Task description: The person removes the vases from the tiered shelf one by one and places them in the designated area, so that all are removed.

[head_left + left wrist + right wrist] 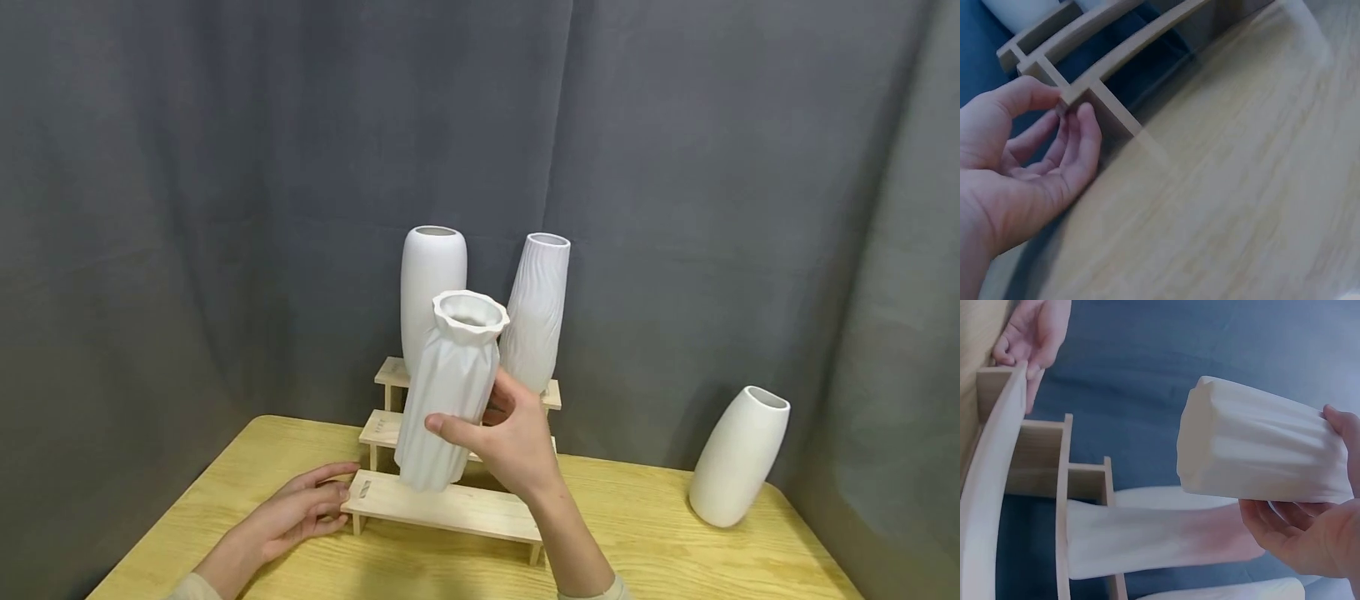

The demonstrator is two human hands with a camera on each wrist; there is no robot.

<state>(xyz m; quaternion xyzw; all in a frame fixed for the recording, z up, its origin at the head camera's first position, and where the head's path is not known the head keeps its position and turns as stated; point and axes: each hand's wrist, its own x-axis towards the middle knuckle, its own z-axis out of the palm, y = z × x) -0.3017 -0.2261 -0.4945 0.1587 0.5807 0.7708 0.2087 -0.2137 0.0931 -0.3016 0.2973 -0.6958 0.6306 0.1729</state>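
Observation:
My right hand (513, 437) grips a white pleated vase (450, 383) with a scalloped rim, thumb on its near side. The vase is slightly tilted and held above the lowest shelf of a three-tier wooden stand (450, 507). At that shelf's left end, my left hand (303, 508) pinches the board's corner between thumb and fingers, clearest in the left wrist view. A smooth white vase (431, 283) and a wavy-ribbed white vase (536, 308) stand on the back of the stand. In the right wrist view, another white vase (1147, 540) stands on the middle shelf.
A smooth white vase (738, 458) stands apart on the table's right side. The yellowish wooden table (637, 550) has rounded back corners. Dark grey curtains (712, 167) hang close behind it and on both sides.

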